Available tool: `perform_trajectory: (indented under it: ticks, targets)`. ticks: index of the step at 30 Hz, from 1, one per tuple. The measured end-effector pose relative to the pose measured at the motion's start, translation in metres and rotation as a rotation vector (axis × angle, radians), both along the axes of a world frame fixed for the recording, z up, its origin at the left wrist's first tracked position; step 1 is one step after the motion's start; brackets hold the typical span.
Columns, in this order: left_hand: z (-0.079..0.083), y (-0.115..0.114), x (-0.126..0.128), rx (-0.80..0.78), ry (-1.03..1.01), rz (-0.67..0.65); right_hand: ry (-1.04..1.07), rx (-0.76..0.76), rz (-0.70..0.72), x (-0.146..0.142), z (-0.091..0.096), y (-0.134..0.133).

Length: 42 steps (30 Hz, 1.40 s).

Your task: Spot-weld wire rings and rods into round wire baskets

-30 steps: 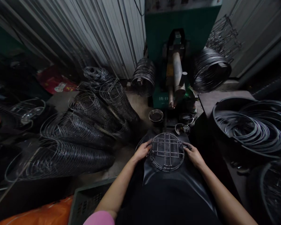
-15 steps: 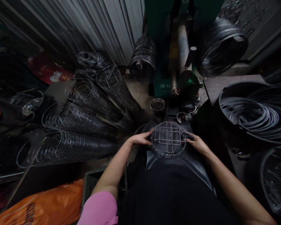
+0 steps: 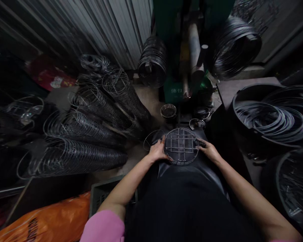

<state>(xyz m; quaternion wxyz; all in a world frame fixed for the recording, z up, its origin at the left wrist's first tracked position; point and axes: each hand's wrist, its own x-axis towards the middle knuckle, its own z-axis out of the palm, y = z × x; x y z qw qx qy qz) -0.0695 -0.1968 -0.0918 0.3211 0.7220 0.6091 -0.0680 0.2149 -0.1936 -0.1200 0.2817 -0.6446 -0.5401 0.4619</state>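
Observation:
A round wire rack [image 3: 181,148], with crossed bars inside a ring, lies over my dark apron between my two hands. My left hand [image 3: 159,150] grips its left rim, thumb along the lower edge and fingers at the upper side. On the opposite rim, my right hand [image 3: 209,152] pinches the wire with its fingertips. A thin wire ring [image 3: 145,141] shows just behind my left hand. Beyond the rack stands a green machine [image 3: 172,93] with a thick cylindrical arm [image 3: 194,42] and a pointed metal tip below it.
Stacks of wire rings [image 3: 91,156] lean at the left. Small metal bowls [image 3: 168,111] sit before the machine. To the right is a tub [image 3: 242,131] of loose wire rings. A green crate [image 3: 97,193] and an orange sack [image 3: 58,218] are at lower left.
My left hand has shifted its hold on the rim, thumb now lower and fingers higher. The rack stays in about the same place; the view has tilted slightly.

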Motion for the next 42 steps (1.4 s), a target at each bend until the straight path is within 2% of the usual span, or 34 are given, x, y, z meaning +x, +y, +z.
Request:
perform_trajectory:
  ticks: [5, 11, 14, 16, 18, 20, 22, 24, 31, 36, 42]
  targets:
    - [0.006, -0.001, 0.003, 0.016, 0.013, 0.026, 0.026, 0.046, 0.007, -0.002, 0.001, 0.0]
    - [0.008, -0.01, -0.002, 0.073, -0.1, -0.048, 0.059, 0.051, 0.029, 0.0, 0.012, -0.021]
    - [0.005, -0.005, -0.008, 0.075, -0.215, -0.072, 0.039, 0.054, -0.021, 0.0, 0.012, -0.026]
    - [0.003, 0.002, -0.017, 0.017, -0.374, -0.062, 0.033, 0.088, -0.101, -0.001, 0.009, -0.027]
    - [0.003, 0.008, -0.029, -0.126, -0.593, 0.015, 0.035, 0.153, -0.203, -0.001, 0.007, -0.028]
    - [0.002, 0.011, -0.04, -0.258, -0.807, 0.183, 0.045, 0.201, -0.27, -0.001, 0.005, -0.031]
    - [0.002, 0.012, -0.044, -0.275, -0.947, 0.377, 0.062, 0.201, -0.272, -0.001, 0.005, -0.035]
    - [0.001, 0.011, -0.04, -0.238, -1.008, 0.494, 0.077, 0.182, -0.239, -0.002, 0.005, -0.038]
    - [-0.003, 0.007, -0.008, -0.162, -0.959, 0.392, 0.078, 0.227, -0.169, -0.013, 0.008, -0.036]
    - [-0.006, 0.007, -0.006, -0.024, -0.842, 0.339, 0.057, 0.252, -0.127, -0.016, 0.014, -0.03]
    - [-0.003, 0.009, -0.004, -0.034, -0.74, 0.286, 0.036, 0.262, -0.078, -0.014, 0.013, -0.023]
